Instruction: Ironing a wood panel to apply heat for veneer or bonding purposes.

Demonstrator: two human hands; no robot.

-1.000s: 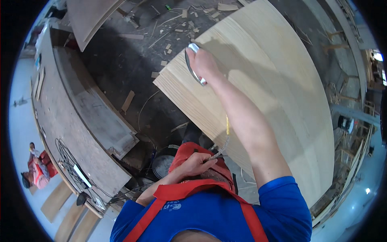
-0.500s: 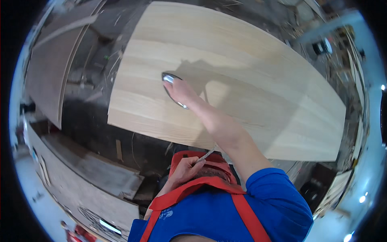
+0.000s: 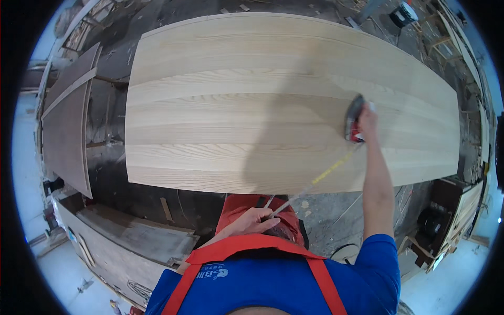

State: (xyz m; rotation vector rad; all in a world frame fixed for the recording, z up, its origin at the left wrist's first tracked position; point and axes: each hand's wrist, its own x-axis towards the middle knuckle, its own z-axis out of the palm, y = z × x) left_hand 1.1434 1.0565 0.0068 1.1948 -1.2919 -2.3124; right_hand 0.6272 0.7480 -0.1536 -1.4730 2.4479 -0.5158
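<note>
A wide panel of pale wood (image 3: 199, 113) with long grain lies in front of me. On its right part my right hand (image 3: 369, 123) is wrapped round a clothes iron (image 3: 353, 118), dark with a red rear and somewhat blurred. Whether its soleplate rests flat on the wood I cannot tell. From the iron's rear a cord (image 3: 328, 172), yellowish near the iron and grey farther down, runs to my body. Close to my waist, just off the panel's near edge, my left hand (image 3: 254, 221) has its fingers closed round this cord.
Brown boards (image 3: 68, 121) lean at the left. A long trough-like wooden box (image 3: 131, 231) stands at the lower left. A dark bucket (image 3: 403, 14) sits beyond the far right corner, and a dark cabinet (image 3: 440, 210) is at the right. Scraps litter the floor.
The iron in my right hand has travelled from the panel's left part to its right part. The cord now stretches out to the right. My left hand stays near my waist.
</note>
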